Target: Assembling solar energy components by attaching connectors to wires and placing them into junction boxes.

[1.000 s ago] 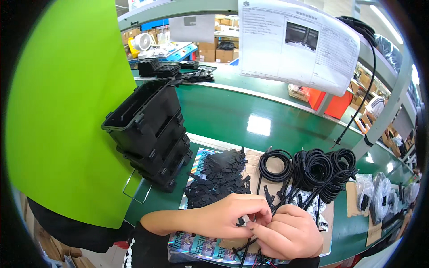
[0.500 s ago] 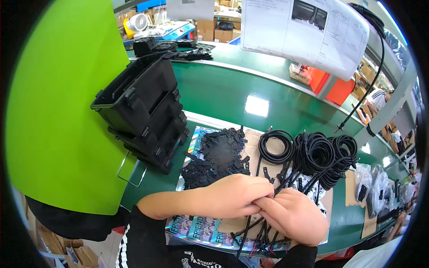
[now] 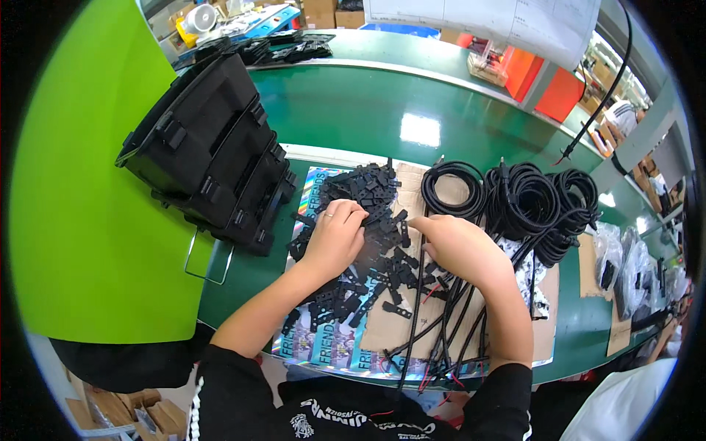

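A heap of small flat black plastic pieces with holes (image 3: 379,191) lies at the middle of the work surface. My left hand (image 3: 336,234) rests on this heap, fingers bent down and drawn together at one of the pieces; the fingertips are partly hidden. To its right is my right hand (image 3: 463,246), with forefinger and thumb apart beside a black cable (image 3: 417,309) that runs down toward the near edge. Its other fingers are out of sight underneath. Several cable ends with thin red wires (image 3: 434,375) lie below the right hand.
Coiled black cables (image 3: 526,195) lie at the right, with a single coil (image 3: 454,189) beside them. Stacked black bins (image 3: 213,154) stand at the left by a green panel (image 3: 95,184). Cardboard (image 3: 386,323) lies under the cables. Bagged parts (image 3: 632,268) sit farther right.
My hands, which were together over the cables, have come apart. The left has moved left and away from me onto the heap; the right has moved slightly farther away. The view has also shifted.
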{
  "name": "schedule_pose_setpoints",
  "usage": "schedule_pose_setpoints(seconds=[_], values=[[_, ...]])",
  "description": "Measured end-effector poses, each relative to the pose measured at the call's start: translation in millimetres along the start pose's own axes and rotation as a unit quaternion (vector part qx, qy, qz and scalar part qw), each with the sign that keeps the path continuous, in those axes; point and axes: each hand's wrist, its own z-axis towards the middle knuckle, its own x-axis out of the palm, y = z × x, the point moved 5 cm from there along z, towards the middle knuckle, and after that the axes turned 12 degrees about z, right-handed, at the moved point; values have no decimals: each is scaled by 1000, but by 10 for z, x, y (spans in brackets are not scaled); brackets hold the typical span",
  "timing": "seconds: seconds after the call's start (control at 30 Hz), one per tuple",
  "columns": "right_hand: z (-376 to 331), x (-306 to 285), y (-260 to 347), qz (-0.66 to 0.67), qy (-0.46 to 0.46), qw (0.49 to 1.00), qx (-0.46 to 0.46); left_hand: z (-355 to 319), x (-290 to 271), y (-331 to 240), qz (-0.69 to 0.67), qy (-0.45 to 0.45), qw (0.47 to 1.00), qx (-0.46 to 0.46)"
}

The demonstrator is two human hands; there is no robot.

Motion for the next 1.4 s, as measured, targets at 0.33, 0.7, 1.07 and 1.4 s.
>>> schedule_pose_setpoints(seconds=[0.33, 0.7, 1.07, 1.4], values=[[288, 388, -85, 6, 56, 998, 5, -37, -28, 2, -37, 16, 999, -1], [385, 457, -169, 31, 19, 999, -24, -12, -53, 18, -89, 21, 996, -10], [420, 522, -204, 13, -34, 996, -80, -18, -30, 75, -151, 31, 987, -54], [430, 546, -233, 20, -2, 999, -42, -35, -2, 109, -170, 24, 983, -62]])
